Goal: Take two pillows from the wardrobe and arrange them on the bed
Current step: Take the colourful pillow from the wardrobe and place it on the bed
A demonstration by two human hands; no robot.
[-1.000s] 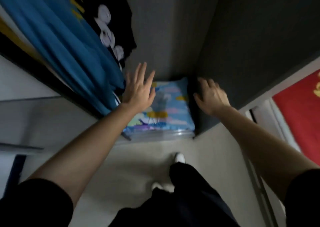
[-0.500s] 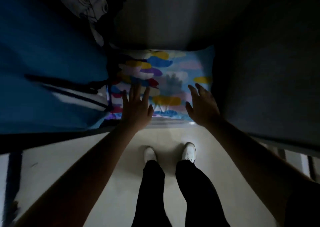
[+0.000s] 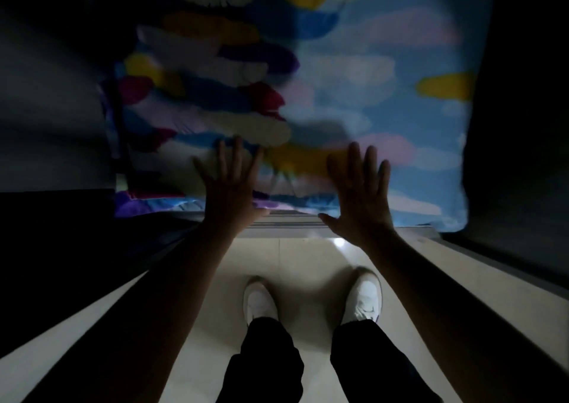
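A colourful pillow [image 3: 354, 73] (blue with yellow, pink and purple patches) lies in the bottom of the dark wardrobe [image 3: 520, 125]. The left hand [image 3: 229, 187] and right hand [image 3: 361, 190] are spread flat, fingers apart, over its near edge, gripping nothing. White shoes [image 3: 260, 299] stand on the pale floor [image 3: 308, 261] below.

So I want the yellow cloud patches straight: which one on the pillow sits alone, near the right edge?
The yellow patch on the pale blue right half of the pillow. It stands alone by the edge; the other yellow ones sit among the dark patches on the left.
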